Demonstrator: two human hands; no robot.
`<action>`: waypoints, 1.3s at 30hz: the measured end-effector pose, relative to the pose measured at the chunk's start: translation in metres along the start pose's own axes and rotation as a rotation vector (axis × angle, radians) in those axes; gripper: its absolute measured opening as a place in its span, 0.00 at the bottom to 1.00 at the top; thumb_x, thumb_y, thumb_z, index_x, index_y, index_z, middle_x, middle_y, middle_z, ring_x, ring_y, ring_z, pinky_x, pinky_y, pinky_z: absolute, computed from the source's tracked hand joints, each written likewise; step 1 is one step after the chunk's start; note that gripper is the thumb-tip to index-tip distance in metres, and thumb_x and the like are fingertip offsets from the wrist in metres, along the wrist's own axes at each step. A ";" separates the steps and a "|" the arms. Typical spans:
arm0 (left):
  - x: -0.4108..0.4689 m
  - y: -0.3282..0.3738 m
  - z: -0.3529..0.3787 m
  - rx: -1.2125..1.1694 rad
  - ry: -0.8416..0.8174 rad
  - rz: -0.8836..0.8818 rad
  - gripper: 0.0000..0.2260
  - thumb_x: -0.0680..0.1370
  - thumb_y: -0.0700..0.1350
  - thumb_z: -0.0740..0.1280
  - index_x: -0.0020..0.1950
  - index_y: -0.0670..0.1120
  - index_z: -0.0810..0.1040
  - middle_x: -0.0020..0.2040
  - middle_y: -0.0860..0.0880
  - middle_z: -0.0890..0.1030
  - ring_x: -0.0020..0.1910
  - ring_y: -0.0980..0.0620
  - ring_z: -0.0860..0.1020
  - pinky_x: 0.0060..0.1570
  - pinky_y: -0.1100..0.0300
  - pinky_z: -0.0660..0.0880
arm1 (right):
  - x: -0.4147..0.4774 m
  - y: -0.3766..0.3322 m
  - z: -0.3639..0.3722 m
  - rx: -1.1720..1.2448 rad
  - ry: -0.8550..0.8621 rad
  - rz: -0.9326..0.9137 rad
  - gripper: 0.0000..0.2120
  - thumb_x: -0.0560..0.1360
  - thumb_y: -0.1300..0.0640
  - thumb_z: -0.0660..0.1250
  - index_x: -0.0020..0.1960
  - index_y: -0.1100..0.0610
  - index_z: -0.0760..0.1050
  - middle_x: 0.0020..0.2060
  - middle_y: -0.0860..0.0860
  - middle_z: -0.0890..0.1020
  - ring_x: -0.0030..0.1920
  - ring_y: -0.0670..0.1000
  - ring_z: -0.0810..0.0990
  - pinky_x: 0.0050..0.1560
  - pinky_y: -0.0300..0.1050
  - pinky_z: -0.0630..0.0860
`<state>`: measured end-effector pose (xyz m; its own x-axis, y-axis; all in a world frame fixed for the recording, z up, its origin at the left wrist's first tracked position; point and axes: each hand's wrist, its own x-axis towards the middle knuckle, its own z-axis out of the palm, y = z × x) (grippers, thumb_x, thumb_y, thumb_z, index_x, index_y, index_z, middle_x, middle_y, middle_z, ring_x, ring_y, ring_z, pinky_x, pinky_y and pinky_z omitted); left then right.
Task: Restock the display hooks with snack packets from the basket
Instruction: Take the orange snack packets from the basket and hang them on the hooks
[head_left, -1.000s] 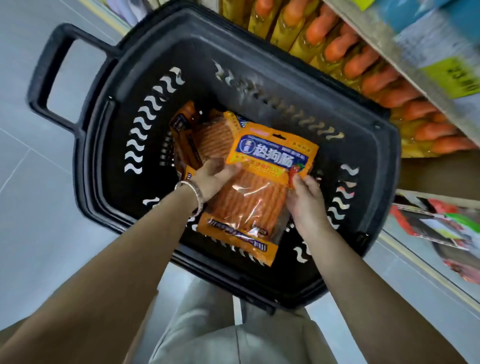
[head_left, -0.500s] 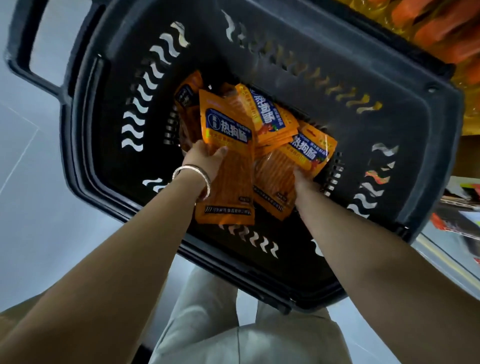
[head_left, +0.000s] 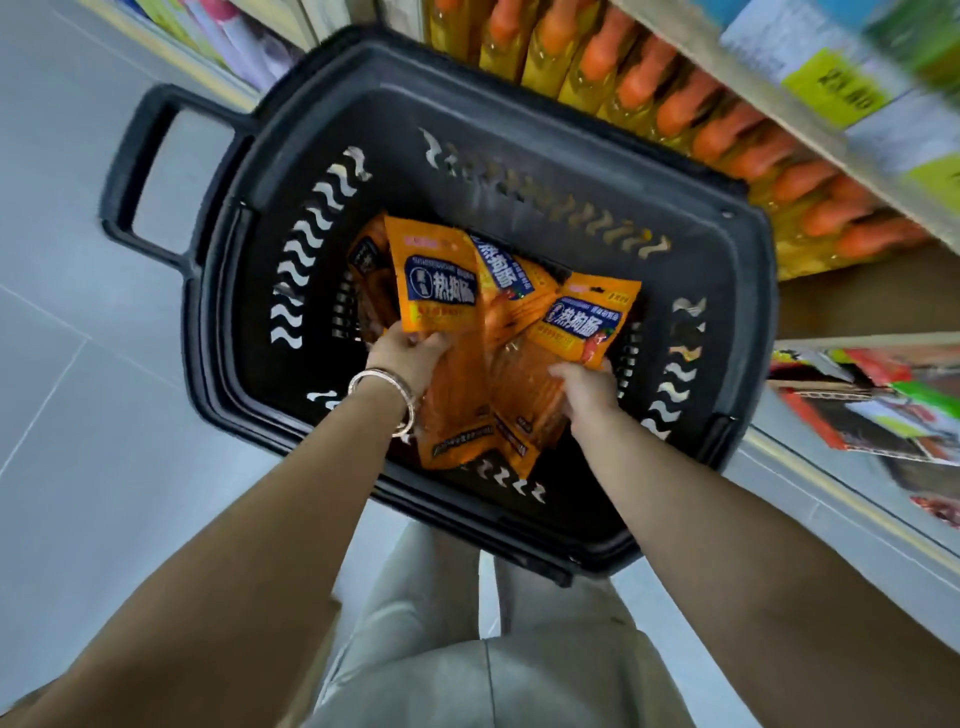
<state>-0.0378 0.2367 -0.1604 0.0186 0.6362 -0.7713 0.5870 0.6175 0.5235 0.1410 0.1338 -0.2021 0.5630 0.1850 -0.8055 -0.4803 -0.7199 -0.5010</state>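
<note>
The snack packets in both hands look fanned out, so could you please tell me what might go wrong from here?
1. The left hand pinches one packet at its middle while others overlap loosely, so some may slip back into the basket.
2. The right hand grips a second packet near its lower part; crumpling could crush the sticks inside.

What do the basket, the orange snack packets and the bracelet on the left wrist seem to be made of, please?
Basket: apparently rigid moulded plastic, black and matt, with wavy slots cut through its walls.
Snack packets: apparently thin glossy plastic film, printed orange at the top, clear lower down where reddish sticks show through; it creases and catches glare.
Bracelet: probably metal, silvery and polished, judging by its bright highlights.
</note>
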 end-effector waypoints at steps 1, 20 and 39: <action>-0.012 0.008 -0.005 -0.023 0.001 0.017 0.09 0.73 0.53 0.69 0.50 0.51 0.76 0.44 0.52 0.80 0.47 0.48 0.79 0.45 0.56 0.75 | -0.012 -0.005 -0.008 -0.037 0.001 -0.043 0.12 0.72 0.57 0.69 0.55 0.51 0.74 0.51 0.55 0.81 0.50 0.56 0.80 0.56 0.55 0.77; -0.300 0.128 0.087 -0.207 -0.117 0.689 0.05 0.79 0.44 0.65 0.47 0.45 0.79 0.52 0.38 0.82 0.49 0.49 0.79 0.55 0.53 0.75 | -0.195 -0.051 -0.313 0.247 0.308 -0.870 0.09 0.80 0.51 0.60 0.53 0.52 0.77 0.50 0.52 0.82 0.54 0.52 0.78 0.56 0.44 0.70; -0.540 0.313 0.249 -0.489 -0.096 1.243 0.07 0.72 0.59 0.69 0.37 0.59 0.78 0.35 0.66 0.79 0.40 0.63 0.79 0.45 0.62 0.72 | -0.315 -0.182 -0.662 0.411 0.639 -1.398 0.13 0.79 0.47 0.61 0.43 0.55 0.75 0.40 0.54 0.80 0.39 0.48 0.77 0.42 0.47 0.73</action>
<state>0.3372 -0.0290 0.3301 0.3936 0.8700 0.2969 -0.2084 -0.2301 0.9506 0.4961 -0.2366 0.3521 0.8237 0.1417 0.5490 0.5533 0.0104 -0.8329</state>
